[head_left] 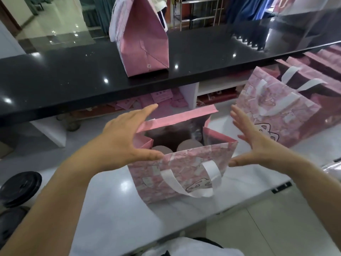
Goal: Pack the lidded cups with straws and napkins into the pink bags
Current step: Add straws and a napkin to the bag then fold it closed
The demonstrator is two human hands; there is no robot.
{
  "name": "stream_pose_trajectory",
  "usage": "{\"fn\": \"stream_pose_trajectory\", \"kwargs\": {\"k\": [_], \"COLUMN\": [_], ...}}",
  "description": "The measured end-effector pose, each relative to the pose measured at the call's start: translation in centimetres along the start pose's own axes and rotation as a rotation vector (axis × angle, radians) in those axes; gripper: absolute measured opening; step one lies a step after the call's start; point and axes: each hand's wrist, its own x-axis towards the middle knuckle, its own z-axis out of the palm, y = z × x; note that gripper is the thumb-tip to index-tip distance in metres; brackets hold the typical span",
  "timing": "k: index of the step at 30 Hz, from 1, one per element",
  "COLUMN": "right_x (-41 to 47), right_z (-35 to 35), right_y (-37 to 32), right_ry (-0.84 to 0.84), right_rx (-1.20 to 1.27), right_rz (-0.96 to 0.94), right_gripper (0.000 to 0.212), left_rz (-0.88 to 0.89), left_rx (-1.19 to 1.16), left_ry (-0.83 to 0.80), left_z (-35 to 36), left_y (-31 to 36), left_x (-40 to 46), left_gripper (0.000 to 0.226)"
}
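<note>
1. With both hands spread either side of the open pink bag (181,169), you're framing its mouth: left hand (125,143) has fingers straight, thumb touching the near rim, gripping nothing; right hand (256,145) is open too, just beside the right edge, apart from it.
2. Two lidded cups (177,147) sit side by side inside, down on the white counter (110,209).
3. Straws or napkins? Can't tell; the bag's inside is dark.
4. Risk one: squeeze the sides in hard and the paper walls could press the lids and tip a cup.
5. Risk two: the white handle (191,180) droops forward; catch it and you could drag the bag off balance.
6. Another packed bag (276,111) stands near your right hand; a wide sweep might knock it.
</note>
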Motion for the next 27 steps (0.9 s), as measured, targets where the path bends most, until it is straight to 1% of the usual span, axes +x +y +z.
{"fn": "stream_pose_trajectory", "kwargs": {"k": [2, 4, 7, 9, 12, 13, 14, 15, 17, 19, 22, 27], "right_x": [1.0, 2.1, 3.8, 4.8, 5.4, 5.4, 5.5, 5.6, 5.8, 6.2, 6.4, 6.5], "right_z": [-0.1, -0.2, -0.6, -0.7, -0.6, -0.5, -0.4, -0.4, -0.3, -0.3, -0.2, 0.1], "right_y": [1.0, 1.5, 2.1, 2.5, 3.0, 3.1, 3.2, 3.3, 3.5, 3.6, 3.5, 3.9], "right_ry": [-0.052, -0.104, -0.172, -0.204, -0.21, -0.199, -0.184, -0.168, -0.14, -0.114, -0.073, 0.084], "right_rx": [0.022, 0.029, 0.044, 0.059, 0.074, 0.08, 0.087, 0.093, 0.098, 0.086, 0.091, 0.191], "right_rz": [0.021, 0.022, -0.042, -0.087, -0.143, -0.165, -0.189, -0.207, -0.226, -0.243, -0.299, -0.373], "right_gripper": [0.137, 0.138, 0.14, 0.138, 0.136, 0.135, 0.133, 0.131, 0.126, 0.117, 0.095, 0.045], "left_rz": [0.017, 0.036, 0.059, 0.063, 0.064, 0.062, 0.06, 0.056, 0.051, 0.066, 0.08, 0.051], "left_rx": [0.06, 0.052, 0.1, 0.128, 0.082, 0.071, 0.068, 0.076, 0.13, 0.182, 0.177, 0.104], "left_ry": [-0.047, -0.066, -0.009, 0.026, 0.089, 0.101, 0.097, 0.078, 0.059, 0.099, 0.119, -0.015], "left_z": [0.0, -0.1, 0.4, 0.9, 1.5, 1.6, 1.6, 1.6, 1.8, 2.1, 2.1, 1.7], "left_y": [1.7, 3.0, 4.0, 4.3, 4.6, 4.6, 4.6, 4.6, 4.6, 4.4, 4.3, 4.4], "left_x": [1.2, 2.7, 5.0, 6.0, 6.6, 6.6, 6.5, 6.4, 6.0, 5.9, 5.9, 6.2], "left_gripper": [0.112, 0.1, 0.082, 0.067, 0.035, 0.029, 0.028, 0.032, 0.044, 0.043, 0.031, 0.026]}}
